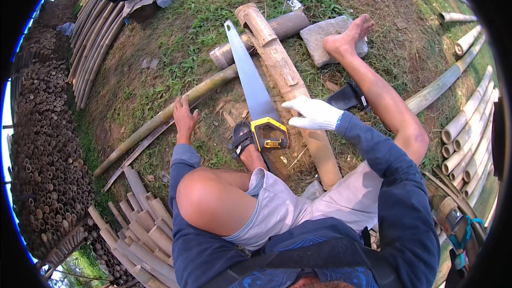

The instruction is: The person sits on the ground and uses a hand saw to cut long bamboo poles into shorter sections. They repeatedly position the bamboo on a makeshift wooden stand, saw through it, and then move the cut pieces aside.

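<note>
My bare left hand (185,119) reaches the long greenish bamboo pole (165,116) on the left, fingertips at its surface and thumb apart. My right hand (316,113), in a white knitted glove, is open beside the thick bamboo piece (280,66) that runs away from me. That piece has a notch cut near its far end and crosses a shorter brown bamboo log (288,25). Between my hands a handsaw (250,77) points its blade away from me. Its yellow and black handle is beside my sandalled foot (249,152), with neither hand on it.
A stone block (320,40) lies under my bare right foot (349,37). An empty black sandal (346,96) is near it. Cut bamboo lengths (146,229) are at lower left, others (469,133) at right. A large bamboo stack (50,144) fills the far left.
</note>
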### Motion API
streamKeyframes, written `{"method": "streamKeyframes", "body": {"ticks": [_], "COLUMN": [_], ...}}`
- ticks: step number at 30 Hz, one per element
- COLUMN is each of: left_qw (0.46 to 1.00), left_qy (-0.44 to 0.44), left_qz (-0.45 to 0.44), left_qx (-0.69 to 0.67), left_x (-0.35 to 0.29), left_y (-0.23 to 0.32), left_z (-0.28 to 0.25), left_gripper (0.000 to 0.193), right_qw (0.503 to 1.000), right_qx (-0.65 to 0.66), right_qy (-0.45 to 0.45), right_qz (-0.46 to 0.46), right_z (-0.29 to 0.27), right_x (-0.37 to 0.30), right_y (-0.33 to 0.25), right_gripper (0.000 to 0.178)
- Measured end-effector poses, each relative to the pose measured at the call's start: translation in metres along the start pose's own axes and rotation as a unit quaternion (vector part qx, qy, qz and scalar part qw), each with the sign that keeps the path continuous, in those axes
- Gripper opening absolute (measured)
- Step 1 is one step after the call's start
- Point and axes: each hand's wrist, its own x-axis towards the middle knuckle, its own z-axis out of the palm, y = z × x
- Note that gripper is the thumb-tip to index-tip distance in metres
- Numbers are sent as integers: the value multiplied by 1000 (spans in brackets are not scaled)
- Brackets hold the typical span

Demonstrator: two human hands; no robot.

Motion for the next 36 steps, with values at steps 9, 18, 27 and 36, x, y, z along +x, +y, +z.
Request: {"method": "streamKeyframes", "body": {"ticks": [9, 18, 27, 36], "left_qw": [978, 999, 991, 909], "left_qy": [-166, 27, 132, 317], "left_qz": [40, 29, 30, 248], "left_qx": [120, -10, -16, -104], "left_x": [77, 62, 9, -4], "left_y": [-14, -21, -18, 144], "left_z": [-2, -62, -194, -392], "left_gripper": [82, 63, 64, 65], "right_qw": [975, 968, 939, 905], "right_qx": [173, 100, 306, 339], "right_qy": [133, 219, 112, 210], "right_qz": [44, 66, 113, -148], "right_z": [157, 137, 112, 26], "right_x": [67, 34, 42, 99], "right_y": [-50, -38, -88, -210], "right_gripper": [71, 71, 81, 102]}}
